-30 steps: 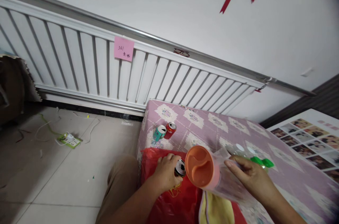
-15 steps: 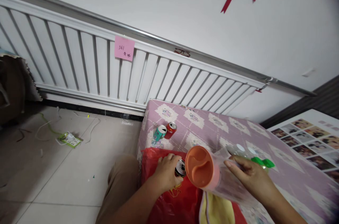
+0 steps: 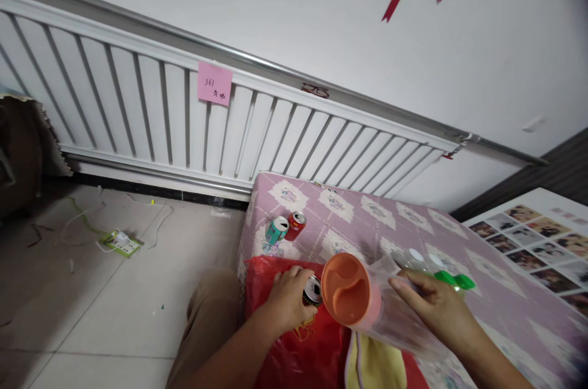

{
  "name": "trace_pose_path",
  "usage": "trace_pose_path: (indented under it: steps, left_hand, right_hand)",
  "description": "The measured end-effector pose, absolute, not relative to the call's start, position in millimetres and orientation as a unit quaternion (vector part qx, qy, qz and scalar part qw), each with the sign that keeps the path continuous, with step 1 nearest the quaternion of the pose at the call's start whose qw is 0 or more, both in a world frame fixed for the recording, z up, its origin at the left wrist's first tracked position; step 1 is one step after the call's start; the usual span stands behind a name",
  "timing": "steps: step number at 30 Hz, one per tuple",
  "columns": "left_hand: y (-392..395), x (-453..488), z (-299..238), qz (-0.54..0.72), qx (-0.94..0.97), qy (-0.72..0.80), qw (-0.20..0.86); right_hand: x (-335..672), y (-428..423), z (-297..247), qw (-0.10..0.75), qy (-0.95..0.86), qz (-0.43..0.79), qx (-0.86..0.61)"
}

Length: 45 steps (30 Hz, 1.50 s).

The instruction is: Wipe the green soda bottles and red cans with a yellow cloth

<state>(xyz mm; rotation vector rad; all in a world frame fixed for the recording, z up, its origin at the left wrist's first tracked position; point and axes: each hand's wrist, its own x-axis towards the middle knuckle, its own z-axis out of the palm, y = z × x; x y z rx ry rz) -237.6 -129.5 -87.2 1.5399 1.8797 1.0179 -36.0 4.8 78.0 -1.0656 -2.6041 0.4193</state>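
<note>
My left hand is wrapped round a dark drink can whose silver top is open, over a red plastic bag. In my right hand is a clear plastic pitcher with an orange lid, tipped so that the lid faces the can and me. Lid and can are close together; whether they touch I cannot tell. A yellow cloth lies below the pitcher. Farther back, a teal can and a red can stand side by side on the purple patterned bed cover.
Bottles with green caps lie beyond my right hand. A white radiator with a pink note runs along the wall. At right is a photo board. A power strip with cords lies on the tiled floor.
</note>
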Motion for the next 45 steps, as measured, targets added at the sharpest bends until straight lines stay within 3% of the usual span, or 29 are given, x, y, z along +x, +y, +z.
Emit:
trace_pose_path:
  steps: [45]
  left_hand:
    - [-129.8,-238.7,-85.7,0.366,0.568,0.690,0.257]
  right_hand:
    - [-34.5,8.4,73.8,0.148,-0.904,0.166,-0.366]
